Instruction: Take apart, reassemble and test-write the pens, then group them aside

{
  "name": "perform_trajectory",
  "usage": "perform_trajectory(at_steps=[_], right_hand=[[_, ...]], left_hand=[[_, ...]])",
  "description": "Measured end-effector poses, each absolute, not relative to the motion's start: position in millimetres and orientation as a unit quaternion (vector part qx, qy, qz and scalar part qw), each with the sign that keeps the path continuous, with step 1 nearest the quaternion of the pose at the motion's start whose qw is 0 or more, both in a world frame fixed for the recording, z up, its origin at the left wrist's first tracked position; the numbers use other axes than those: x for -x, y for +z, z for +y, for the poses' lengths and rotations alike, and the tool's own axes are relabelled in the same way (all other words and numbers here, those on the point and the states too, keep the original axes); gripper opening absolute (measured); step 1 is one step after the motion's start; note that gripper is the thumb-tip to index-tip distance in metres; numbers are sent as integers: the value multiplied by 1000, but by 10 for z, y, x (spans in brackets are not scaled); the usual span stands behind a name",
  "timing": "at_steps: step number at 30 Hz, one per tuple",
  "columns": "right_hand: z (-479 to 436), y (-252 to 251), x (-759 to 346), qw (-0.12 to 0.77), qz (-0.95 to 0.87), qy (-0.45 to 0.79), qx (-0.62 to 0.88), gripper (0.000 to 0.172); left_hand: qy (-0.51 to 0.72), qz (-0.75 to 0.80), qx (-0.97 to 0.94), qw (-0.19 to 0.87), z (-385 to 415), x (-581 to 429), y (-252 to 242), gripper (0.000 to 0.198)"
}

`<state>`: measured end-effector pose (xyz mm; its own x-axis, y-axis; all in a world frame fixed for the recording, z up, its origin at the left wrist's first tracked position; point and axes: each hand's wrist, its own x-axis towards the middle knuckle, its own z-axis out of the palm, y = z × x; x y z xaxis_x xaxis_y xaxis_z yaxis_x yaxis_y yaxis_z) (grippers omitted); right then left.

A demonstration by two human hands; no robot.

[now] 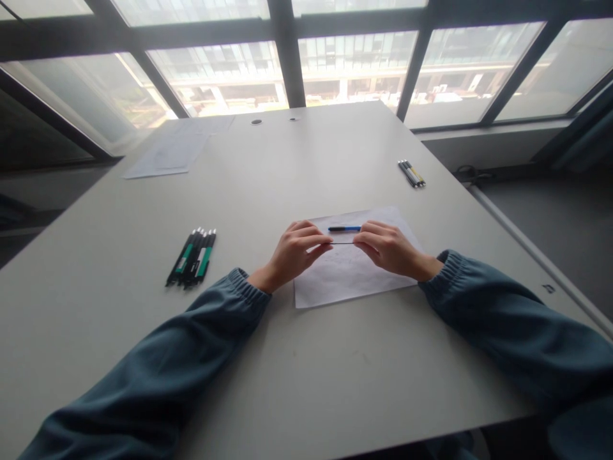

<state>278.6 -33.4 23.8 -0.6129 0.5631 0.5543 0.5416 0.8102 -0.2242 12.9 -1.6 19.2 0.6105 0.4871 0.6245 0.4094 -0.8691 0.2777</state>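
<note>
Between my hands stretches a thin, dark pen refill (343, 243), level above a white sheet of paper (330, 281). My left hand (299, 248) pinches its left end between thumb and fingers. The right end sits in a like pinch of my right hand (387, 246). Just beyond the refill, a blue pen barrel with a black end (343, 229) lies on the paper, its right part hidden behind my right fingers.
Several black and green pens (191, 257) lie bunched on the white table (268, 364) to the left. A few grey and yellow pens (412, 174) rest at the far right. More paper (165, 150) lies at the far left, near the windows.
</note>
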Motion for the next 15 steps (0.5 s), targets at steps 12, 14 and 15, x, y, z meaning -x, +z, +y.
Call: perform_trajectory(at_steps=[12,14,15], right_hand=[[-305,161,-2794,316,-899,18,301,23],[-309,173,-2790,321,-898,28,299,22],[-309,179,-2788,325,-897,33,297,20]], left_hand=[[346,253,-903,27,-29,-126,212,11],[348,257,-901,26,-22,-119,210,10],[348,259,-900,26,-17,-115,209,10]])
